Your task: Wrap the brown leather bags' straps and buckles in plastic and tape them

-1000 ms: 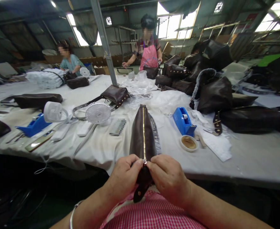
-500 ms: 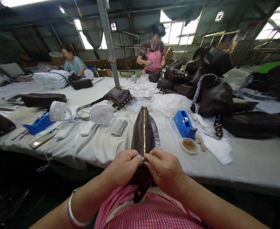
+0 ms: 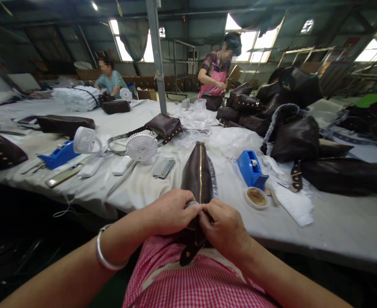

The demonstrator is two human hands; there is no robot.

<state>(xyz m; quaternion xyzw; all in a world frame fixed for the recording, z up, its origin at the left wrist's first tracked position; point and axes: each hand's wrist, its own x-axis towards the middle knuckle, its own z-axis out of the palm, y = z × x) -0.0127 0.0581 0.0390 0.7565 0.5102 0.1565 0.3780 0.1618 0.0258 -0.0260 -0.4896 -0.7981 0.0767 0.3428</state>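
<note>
A dark brown leather bag (image 3: 196,173) with a gold zipper along its top lies lengthwise on the white table (image 3: 336,222), its near end hanging over the edge toward me. My left hand (image 3: 172,211) and my right hand (image 3: 223,226) meet at that near end, fingers pinched together on the zipper's end. A studded strap tab (image 3: 188,252) dangles below my hands over my red checked apron.
A blue tape dispenser (image 3: 251,168) and a small round tin (image 3: 256,197) sit right of the bag. Two small white fans (image 3: 141,146) and another blue dispenser (image 3: 58,155) lie left. Dark bags (image 3: 295,137) pile at the right. Two people work at the far side.
My hands have slid a little farther up the bag's near end, still pinched on the zipper. The view has shifted slightly left; the person in the pink apron has moved right.
</note>
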